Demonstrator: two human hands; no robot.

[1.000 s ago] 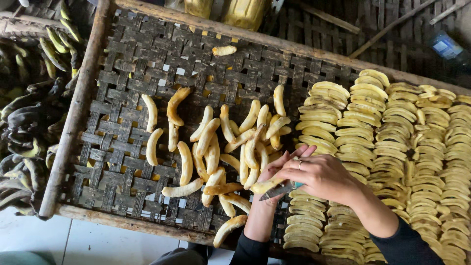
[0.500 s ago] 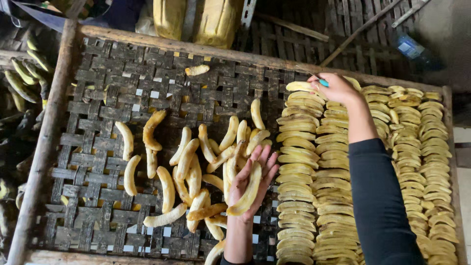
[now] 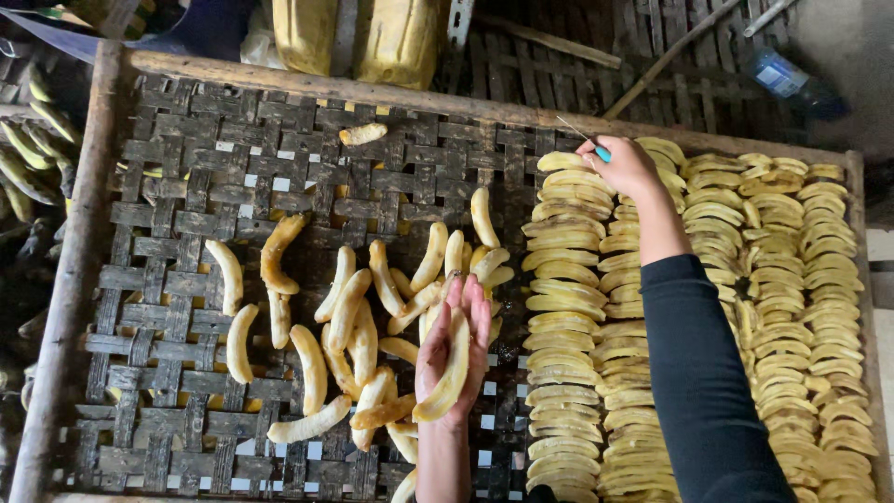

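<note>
My left hand is palm up over a loose pile of peeled bananas and holds a peeled banana half lying along the palm. My right hand reaches to the far end of the rows of sliced bananas, near the frame's top rail. It grips a small knife with a teal handle, its thin blade pointing up-left. A black sleeve covers my right forearm. Both sit over a woven bamboo drying rack.
Rows of flattened banana slices fill the rack's right part. One stray peeled banana lies near the far rail. Unpeeled green bananas lie left of the wooden frame. Yellow containers and a plastic bottle are beyond the rack.
My hands separated from cutting together at the near edge. The right hand carried the knife and a slice to the far end of a row; the left kept a banana half, palm up.
</note>
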